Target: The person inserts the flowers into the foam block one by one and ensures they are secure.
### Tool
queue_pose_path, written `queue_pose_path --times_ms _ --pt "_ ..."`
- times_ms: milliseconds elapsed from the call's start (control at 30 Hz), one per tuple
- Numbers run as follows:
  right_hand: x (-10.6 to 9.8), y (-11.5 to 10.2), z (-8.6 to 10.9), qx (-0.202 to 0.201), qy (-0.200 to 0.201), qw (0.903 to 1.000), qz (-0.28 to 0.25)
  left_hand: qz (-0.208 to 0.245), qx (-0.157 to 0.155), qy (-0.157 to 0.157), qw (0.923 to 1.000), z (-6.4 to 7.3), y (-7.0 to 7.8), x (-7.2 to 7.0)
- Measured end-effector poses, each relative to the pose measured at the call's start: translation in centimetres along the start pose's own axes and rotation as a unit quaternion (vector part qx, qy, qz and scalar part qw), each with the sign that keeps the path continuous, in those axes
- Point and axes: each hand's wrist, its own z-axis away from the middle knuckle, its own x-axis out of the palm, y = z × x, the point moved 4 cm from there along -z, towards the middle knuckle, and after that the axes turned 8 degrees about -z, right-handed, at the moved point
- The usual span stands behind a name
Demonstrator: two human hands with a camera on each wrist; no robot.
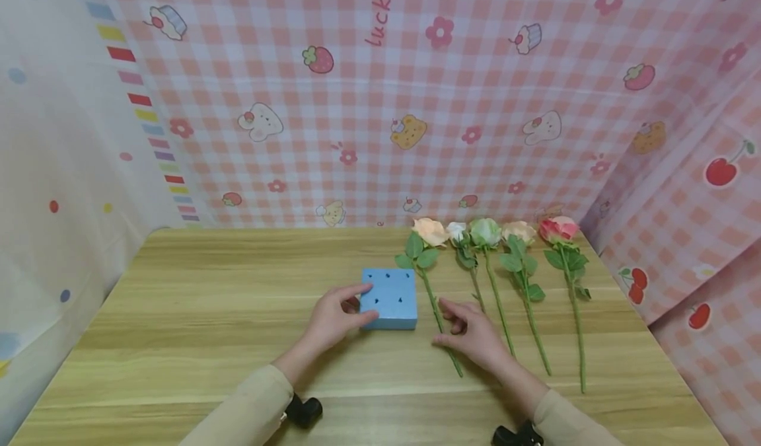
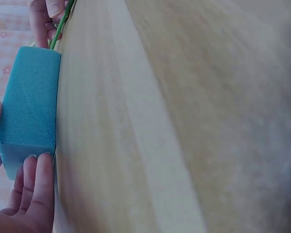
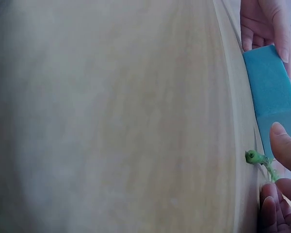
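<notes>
A light-blue foam block (image 1: 389, 297) with several small dark holes in its top lies on the table. My left hand (image 1: 333, 319) holds it at its left end, thumb and index finger over the top edge. The other fingers (image 2: 42, 182) press against its side in the left wrist view. Right of the block lies a peach rose (image 1: 429, 232) with a green stem. My right hand (image 1: 475, 334) is at that stem, thumb and index finger apart on either side of it. The stem's cut end (image 3: 252, 156) shows close to these fingers in the right wrist view.
Further right on the wooden table (image 1: 208, 300) lie a white rose (image 1: 456, 231), a green rose (image 1: 485, 232), a pale peach rose (image 1: 520, 232) and a pink-red rose (image 1: 559, 229), stems toward me. A pink checked cloth (image 1: 368, 102) hangs behind the table.
</notes>
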Motion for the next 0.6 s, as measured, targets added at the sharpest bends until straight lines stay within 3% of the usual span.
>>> queue_pose_path --times_ms 333,600 --pt "-0.19 -0.27 -0.03 -0.001 0.005 0.9998 0.019 0.007 -0.016 -0.004 0.9998 0.17 -0.09 0.02" --pt "-0.19 -0.27 -0.17 0.029 0.010 0.9994 0.018 0.017 -0.017 -0.003 0.9997 0.33 -0.20 -0.02"
